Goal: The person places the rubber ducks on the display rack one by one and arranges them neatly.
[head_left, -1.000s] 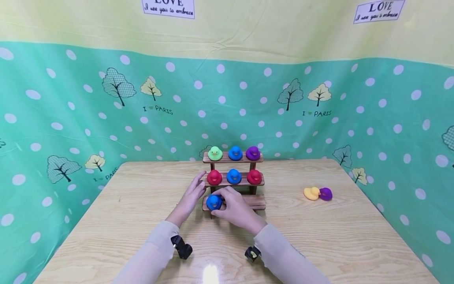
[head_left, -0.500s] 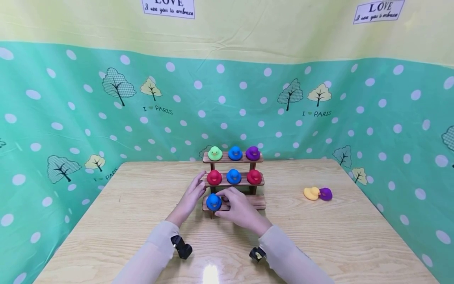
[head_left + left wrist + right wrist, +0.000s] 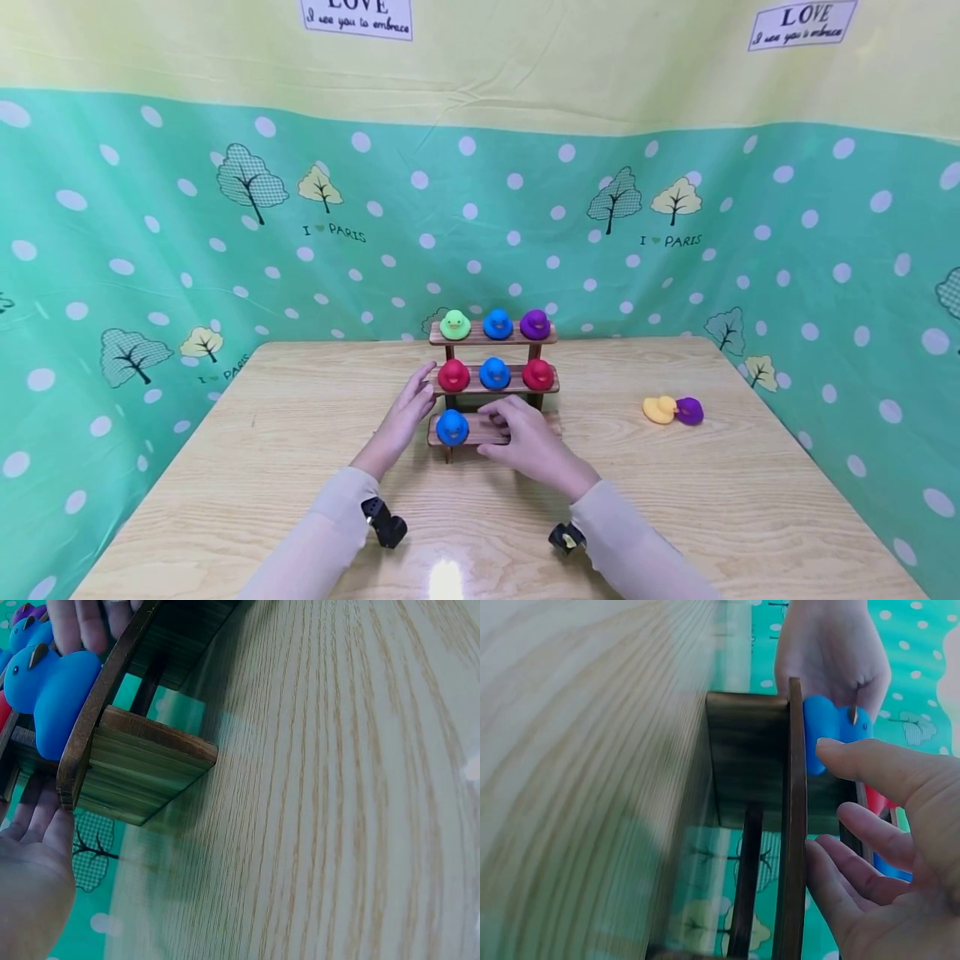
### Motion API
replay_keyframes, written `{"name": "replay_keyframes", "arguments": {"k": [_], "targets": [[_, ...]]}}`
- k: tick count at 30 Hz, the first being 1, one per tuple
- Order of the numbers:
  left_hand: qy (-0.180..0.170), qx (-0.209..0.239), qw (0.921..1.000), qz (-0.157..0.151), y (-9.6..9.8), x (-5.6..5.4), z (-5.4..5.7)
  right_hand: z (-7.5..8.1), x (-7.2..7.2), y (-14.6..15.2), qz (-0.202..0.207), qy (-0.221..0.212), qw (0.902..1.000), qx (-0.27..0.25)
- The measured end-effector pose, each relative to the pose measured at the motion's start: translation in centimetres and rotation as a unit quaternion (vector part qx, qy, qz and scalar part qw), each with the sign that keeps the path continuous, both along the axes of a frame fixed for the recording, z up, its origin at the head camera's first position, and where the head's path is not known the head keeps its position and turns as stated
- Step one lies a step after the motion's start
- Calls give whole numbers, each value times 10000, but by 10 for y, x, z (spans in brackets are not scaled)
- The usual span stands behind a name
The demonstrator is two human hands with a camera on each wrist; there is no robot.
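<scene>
A blue rubber duck (image 3: 452,427) sits at the left end of the bottom shelf of a three-tier wooden stand (image 3: 476,430). My right hand (image 3: 534,443) is to the right of this duck, apart from it, with fingers loosely bent and nothing held. In the right wrist view, a gap shows between the thumb and fingers of my right hand (image 3: 900,847). My left hand (image 3: 401,419) is at the stand's left side with fingers extended. In the left wrist view, the fingertips of my left hand (image 3: 34,870) reach the shelf's end; whether they press it, I cannot tell.
On the middle shelf are a red duck (image 3: 453,376), a blue duck (image 3: 494,373) and another red duck (image 3: 538,374). Above them are green (image 3: 454,324), blue (image 3: 498,324) and purple (image 3: 535,324) ducks. A yellow duck (image 3: 659,409) and a purple duck (image 3: 689,410) lie on the table's right.
My right hand has let go of the blue duck on the bottom shelf and moved away to the right. The duck stays at the shelf's left end. My left hand has not moved.
</scene>
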State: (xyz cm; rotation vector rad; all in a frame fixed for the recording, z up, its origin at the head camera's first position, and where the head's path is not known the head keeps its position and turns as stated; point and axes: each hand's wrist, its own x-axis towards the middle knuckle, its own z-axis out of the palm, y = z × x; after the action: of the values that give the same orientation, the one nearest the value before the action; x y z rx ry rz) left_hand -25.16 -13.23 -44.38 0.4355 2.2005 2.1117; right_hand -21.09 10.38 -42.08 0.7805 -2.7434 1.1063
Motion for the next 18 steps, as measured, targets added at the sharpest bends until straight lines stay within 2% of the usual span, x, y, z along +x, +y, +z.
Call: {"name": "replay_keyframes", "arguments": {"k": [11, 18], "targets": [[-13, 19, 10000, 18, 0, -1, 0, -1, 1, 30, -245, -90, 9996, -137], [-8, 26, 10000, 15, 0, -1, -1, 0, -1, 52, -520, 110, 9985, -149]]}}
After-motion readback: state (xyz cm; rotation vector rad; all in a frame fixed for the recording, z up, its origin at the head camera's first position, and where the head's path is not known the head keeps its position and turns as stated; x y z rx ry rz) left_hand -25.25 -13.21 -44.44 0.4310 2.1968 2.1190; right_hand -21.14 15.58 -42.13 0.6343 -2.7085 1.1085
